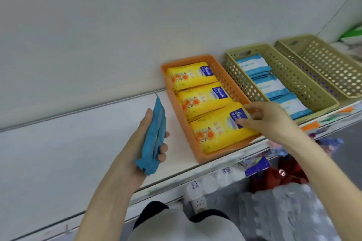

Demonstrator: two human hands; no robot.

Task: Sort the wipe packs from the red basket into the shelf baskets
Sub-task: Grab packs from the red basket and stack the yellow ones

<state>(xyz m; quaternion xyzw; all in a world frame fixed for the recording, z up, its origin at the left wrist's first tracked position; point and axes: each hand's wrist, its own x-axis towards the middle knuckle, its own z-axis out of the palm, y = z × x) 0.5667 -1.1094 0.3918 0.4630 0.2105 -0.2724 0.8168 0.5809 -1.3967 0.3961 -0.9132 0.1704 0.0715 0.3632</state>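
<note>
Left grip (142, 143) curls round blue packs (155, 133) (thumb straight); right grip (268, 119), arm outstretched, pinches a yellow pack (215, 129).

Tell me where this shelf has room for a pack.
Bare shelf lies left of the orange basket, and the far-right green basket looks empty. The orange basket is full of yellow packs; the middle green basket is crowded.

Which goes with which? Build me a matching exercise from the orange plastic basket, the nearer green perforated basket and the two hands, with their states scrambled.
1. orange plastic basket
2. nearer green perforated basket
3. left hand
4. right hand

A. grips teal-blue wipe packs
B. contains blue-and-white wipe packs
C. pinches the nearest yellow wipe pack
D. contains three yellow wipe packs

Pairs: 1-D, 2-B, 3-A, 4-C.
</note>
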